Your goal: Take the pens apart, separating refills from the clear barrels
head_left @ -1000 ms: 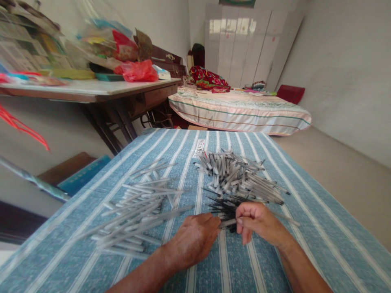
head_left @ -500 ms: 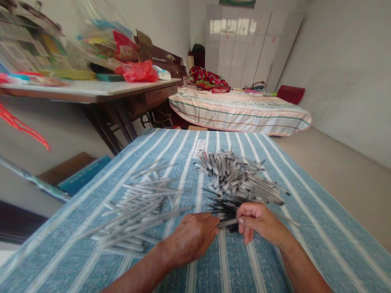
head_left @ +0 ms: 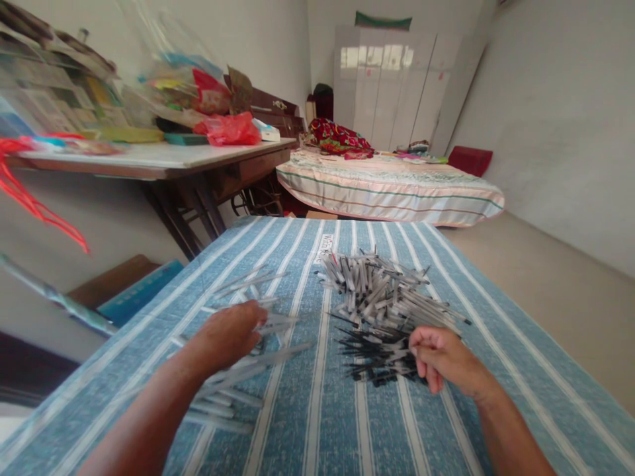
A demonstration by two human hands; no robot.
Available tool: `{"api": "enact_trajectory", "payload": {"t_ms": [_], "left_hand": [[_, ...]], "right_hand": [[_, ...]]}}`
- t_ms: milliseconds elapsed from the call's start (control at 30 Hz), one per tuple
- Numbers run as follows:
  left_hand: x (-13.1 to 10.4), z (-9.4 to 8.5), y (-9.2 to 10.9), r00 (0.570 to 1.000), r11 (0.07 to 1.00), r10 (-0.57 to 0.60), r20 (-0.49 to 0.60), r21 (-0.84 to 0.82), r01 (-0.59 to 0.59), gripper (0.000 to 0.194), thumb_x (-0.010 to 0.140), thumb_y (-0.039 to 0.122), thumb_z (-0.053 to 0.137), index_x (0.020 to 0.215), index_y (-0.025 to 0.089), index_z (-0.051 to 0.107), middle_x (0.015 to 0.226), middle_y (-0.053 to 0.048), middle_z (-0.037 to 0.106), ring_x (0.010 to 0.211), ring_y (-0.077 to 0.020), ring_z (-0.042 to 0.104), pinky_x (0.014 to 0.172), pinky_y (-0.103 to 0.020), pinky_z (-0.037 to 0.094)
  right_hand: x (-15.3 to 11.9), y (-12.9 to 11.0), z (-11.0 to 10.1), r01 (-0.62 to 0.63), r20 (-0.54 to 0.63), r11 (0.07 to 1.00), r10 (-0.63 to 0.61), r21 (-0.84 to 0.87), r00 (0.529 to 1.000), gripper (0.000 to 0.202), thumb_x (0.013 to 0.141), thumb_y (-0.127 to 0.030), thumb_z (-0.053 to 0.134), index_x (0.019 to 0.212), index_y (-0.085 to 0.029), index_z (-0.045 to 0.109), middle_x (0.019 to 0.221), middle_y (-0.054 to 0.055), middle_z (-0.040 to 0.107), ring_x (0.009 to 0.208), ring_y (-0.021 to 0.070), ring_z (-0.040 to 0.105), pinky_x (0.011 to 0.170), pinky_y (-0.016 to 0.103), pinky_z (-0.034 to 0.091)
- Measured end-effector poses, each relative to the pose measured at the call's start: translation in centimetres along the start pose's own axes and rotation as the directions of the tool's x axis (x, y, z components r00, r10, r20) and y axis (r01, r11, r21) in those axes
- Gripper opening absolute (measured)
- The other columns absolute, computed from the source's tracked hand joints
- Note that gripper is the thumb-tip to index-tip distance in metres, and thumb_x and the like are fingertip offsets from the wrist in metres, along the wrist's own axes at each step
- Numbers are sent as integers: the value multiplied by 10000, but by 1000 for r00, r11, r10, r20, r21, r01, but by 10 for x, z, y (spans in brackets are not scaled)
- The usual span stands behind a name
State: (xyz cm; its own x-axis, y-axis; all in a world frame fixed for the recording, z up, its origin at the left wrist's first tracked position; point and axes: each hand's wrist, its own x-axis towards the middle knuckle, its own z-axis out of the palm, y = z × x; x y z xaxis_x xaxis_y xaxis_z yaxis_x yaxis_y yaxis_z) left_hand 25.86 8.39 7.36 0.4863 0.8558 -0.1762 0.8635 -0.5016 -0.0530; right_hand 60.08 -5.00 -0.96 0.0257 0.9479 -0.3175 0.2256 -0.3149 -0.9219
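Grip, right side: your right hand (head_left: 441, 357) has its thumb and fingers drawn together, right of the frame's centre; whether they pinch anything cannot be told from this view.
Grip, left side: your left hand (head_left: 225, 337) is over the pile at centre-left, blurred; whether its fingers are apart or closed on something, I cannot tell.
Pale tubes: slim pale tubes (head_left: 262, 362) lie loosely, mostly crosswise, at centre-left, partly under your hand.
Black pieces: thin black pieces (head_left: 370, 350) bunch just left of your right fingertips, pointed ends mostly leftward.
Grey heap: dark-ended grey sticks (head_left: 377, 291) pile up right of centre, behind the black pieces.
Striped table: everything rests on the cloth-covered table (head_left: 292, 430) in the lower frame.
Handling: the tubes look light, stiff and smooth, likely to roll; take one mid-length between thumb and forefinger.
Fine ends: the black points look delicate; hold those pieces by the thicker end.
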Motion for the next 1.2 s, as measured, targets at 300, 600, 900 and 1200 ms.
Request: {"api": "enact_trajectory", "payload": {"t_ms": [300,600,900,1200], "left_hand": [[57,-1,47,980,992,118,-163,-13,-122,247,806,192,453,993,187,614,1015,-87,615,951,-232,575,819,-348,445],[156,25,79,976,984,170,-138,84,-160,277,849,282,512,1090,146,529,1126,-78,539,988,-205,538,821,-416,463],[160,27,68,973,974,182,-138,162,-159,273,854,294,505,1082,145,533,1096,-76,554,951,-194,555,805,-402,472],[146,12,70,943,949,284,-172,189,-251,142,847,159,478,938,131,584,993,-82,587,918,-201,561,796,-378,451]], "right_hand": [[-1,1,-2,36,-28,999,-35,8,999,281,785,-433,515,824,-155,509,469,-53,570,267,76,498,284,129,342],[0,-3,4,82,-30,995,-80,54,996,344,760,-494,543,769,-152,506,478,-43,569,265,66,476,291,137,330],[-2,-8,7,133,-32,989,-131,58,991,319,776,-467,529,770,-148,513,498,-42,572,282,55,474,312,135,331],[-2,-16,15,167,-73,985,-163,54,984,333,762,-482,535,738,-150,524,478,-46,557,275,52,452,304,139,299]]}}
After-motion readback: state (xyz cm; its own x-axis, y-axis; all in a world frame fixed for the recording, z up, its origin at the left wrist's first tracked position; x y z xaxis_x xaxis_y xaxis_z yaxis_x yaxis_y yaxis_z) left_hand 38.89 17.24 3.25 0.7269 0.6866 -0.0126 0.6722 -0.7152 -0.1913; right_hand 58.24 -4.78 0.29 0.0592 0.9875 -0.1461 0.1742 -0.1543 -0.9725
